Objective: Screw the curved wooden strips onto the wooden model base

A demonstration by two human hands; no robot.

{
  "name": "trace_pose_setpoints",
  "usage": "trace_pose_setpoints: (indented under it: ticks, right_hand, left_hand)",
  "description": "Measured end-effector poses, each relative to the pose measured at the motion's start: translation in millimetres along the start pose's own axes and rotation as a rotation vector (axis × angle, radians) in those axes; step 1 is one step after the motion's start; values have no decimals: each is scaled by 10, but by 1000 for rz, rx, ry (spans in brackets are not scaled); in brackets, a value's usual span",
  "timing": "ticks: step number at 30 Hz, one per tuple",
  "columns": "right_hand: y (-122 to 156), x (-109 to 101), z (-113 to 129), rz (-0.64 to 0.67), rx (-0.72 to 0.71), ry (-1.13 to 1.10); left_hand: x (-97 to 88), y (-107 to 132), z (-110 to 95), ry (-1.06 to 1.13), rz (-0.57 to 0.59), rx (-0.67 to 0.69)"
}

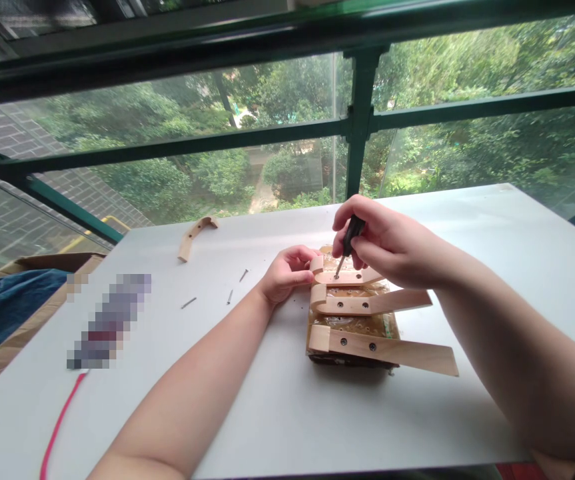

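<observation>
A white table is filling the lower frame, and a tape-wrapped block is lying on it, right of centre. Above the block, the right hand is grasping a tool; at its left edge, the left hand appears to be pinching the curved end of a wooden piece. Two matching pieces are lying below it on the block, while a loose piece is resting left of centre. The tool, a screwdriver, is leaning its tip on what looks like a screw head. Screw-driving seems to be the step in hand; turning calls for keeping the tip seated and the piece steady. Loose screws are lying centre-left.
</observation>
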State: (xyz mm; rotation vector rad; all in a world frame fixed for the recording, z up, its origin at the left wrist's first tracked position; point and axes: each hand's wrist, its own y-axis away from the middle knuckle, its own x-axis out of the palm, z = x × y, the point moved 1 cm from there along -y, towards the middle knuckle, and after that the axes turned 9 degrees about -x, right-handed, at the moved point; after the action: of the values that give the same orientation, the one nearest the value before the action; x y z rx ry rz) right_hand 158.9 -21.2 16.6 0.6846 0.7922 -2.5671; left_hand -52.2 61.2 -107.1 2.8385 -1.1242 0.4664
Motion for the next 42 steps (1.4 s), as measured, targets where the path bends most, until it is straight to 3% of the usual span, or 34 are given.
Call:
trace_pose_setpoints:
  ticks: [8, 21, 36, 42]
  right_hand:
    - [-1, -19, 26, 51, 9, 8]
    - [11, -94, 68, 46, 21, 198]
    - [-14, -94, -44, -79, 55, 237]
    - [-35, -20, 16, -73, 28, 292]
  left_hand:
    - [0, 1, -3, 10, 14, -2]
    - [14, -3, -4, -8, -17, 15]
    - [-34, -14, 27, -8, -11, 14]
    - [-28, -3, 15, 2, -16, -11]
